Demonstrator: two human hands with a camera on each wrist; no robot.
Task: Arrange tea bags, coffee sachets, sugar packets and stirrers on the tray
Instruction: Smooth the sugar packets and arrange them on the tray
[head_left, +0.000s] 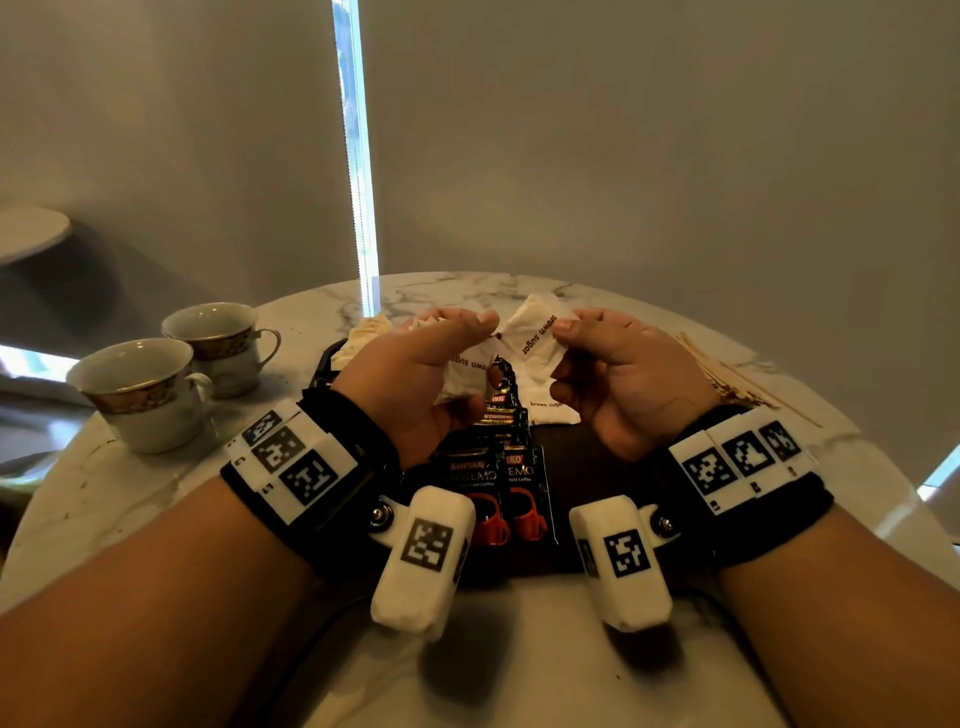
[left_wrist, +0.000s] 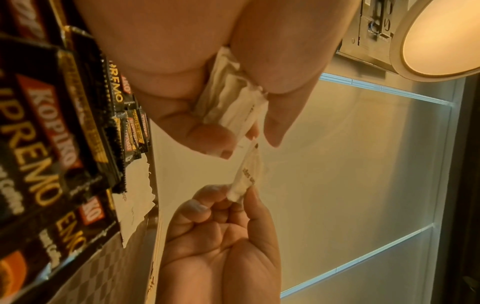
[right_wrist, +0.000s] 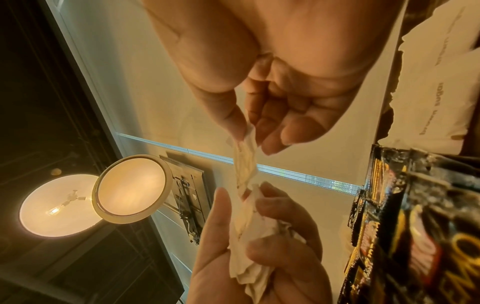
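Note:
Over the dark tray (head_left: 602, 462), my left hand (head_left: 467, 338) grips a crumpled bundle of white sugar packets (head_left: 462, 374); the left wrist view shows the bundle (left_wrist: 228, 98) between thumb and fingers. My right hand (head_left: 563, 348) pinches one "brown sugar" packet (head_left: 535, 338) by its edge, and this packet (right_wrist: 244, 160) hangs from thumb and fingertips next to the bundle. Several black coffee sachets (head_left: 493, 483) lie overlapped on the tray below both hands. Another sugar packet (head_left: 545, 405) lies flat on the tray beside them.
Two gold-rimmed cups (head_left: 140, 389) stand at the left on the round marble table (head_left: 156, 493). Wooden stirrers (head_left: 727, 374) lie on the table right of the tray. Beige paper packets (head_left: 363, 338) sit at the tray's far left corner. A wall stands close behind.

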